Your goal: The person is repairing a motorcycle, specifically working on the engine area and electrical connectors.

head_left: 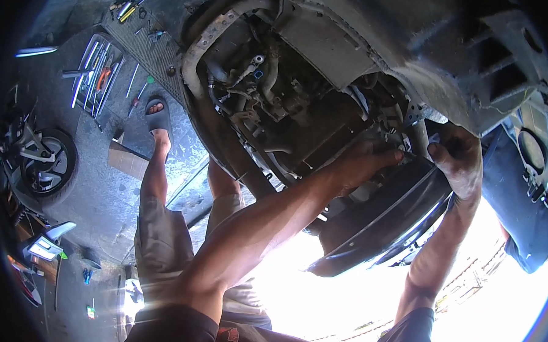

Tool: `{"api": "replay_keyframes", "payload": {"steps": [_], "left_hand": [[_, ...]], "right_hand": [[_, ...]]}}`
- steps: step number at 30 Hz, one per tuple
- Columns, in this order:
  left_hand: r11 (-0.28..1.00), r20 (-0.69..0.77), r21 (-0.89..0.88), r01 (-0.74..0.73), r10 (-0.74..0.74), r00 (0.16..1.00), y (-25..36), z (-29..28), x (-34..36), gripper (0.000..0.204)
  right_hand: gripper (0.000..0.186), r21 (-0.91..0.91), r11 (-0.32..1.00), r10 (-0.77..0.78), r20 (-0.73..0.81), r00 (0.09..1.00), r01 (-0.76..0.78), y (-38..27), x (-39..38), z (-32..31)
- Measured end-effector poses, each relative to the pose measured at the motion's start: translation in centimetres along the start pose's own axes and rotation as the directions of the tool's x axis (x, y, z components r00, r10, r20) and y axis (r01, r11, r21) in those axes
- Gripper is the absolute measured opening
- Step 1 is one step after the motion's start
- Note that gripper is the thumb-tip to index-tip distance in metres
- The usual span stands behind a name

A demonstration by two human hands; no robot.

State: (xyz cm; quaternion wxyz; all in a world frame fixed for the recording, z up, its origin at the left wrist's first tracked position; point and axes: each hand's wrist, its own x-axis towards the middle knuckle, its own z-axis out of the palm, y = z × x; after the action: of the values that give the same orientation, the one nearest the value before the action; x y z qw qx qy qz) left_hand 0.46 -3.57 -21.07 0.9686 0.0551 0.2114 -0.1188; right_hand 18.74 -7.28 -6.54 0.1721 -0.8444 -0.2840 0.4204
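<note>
Overhead is the dirty underside of a vehicle (296, 115), with a curved metal tube frame and exposed engine parts. My left hand (374, 162) reaches up against its edge, above a dark curved bumper-like panel (380, 218). The thumb shows, but the other fingers are mostly hidden among the parts. My right hand (458, 157) is raised at the panel's right end, beside a metal bracket area (417, 137). Its fingers are curled and the thumb is bent inward; whatever they grip is too dark to make out.
Wrenches and other tools lie in a tray (98, 75) on the floor at left, with screwdrivers (138, 103) beside it. A motorcycle wheel (47, 161) stands far left. A cardboard piece (128, 160) lies near my sandalled foot (157, 118). Blue clothing (520, 203) of another person shows at right.
</note>
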Motion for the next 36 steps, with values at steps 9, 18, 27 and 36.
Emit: {"api": "replay_keyframes", "payload": {"steps": [9, 18, 27, 36], "left_hand": [[0.987, -0.061, -0.016, 0.157, -0.158, 0.986, 1.7, -2.1, -0.3, 0.04], [0.115, -0.06, 0.993, 0.013, 0.414, 0.908, -5.8, -1.5, 1.8, 0.027], [0.299, -0.288, 0.934, 0.196, 0.304, 0.908, -2.3, 0.2, -2.0, 0.036], [0.268, -0.005, 0.941, -0.206, 0.621, 0.784, -1.3, -1.5, -5.8, 0.022]], "right_hand": [[0.053, -0.013, 0.995, 0.096, 0.015, 0.995, -0.096, -0.2, -0.5, -0.2], [0.052, -0.002, 1.0, -0.01, 0.0, 1.0, 0.01, -0.2, -0.3, -0.3], [0.045, -0.047, 0.997, 0.064, -0.007, 0.998, -0.065, -0.8, -0.8, -0.2], [0.04, -0.05, 0.999, 0.0, -0.012, 1.0, 0.0, -0.9, -0.3, -0.4]]}}
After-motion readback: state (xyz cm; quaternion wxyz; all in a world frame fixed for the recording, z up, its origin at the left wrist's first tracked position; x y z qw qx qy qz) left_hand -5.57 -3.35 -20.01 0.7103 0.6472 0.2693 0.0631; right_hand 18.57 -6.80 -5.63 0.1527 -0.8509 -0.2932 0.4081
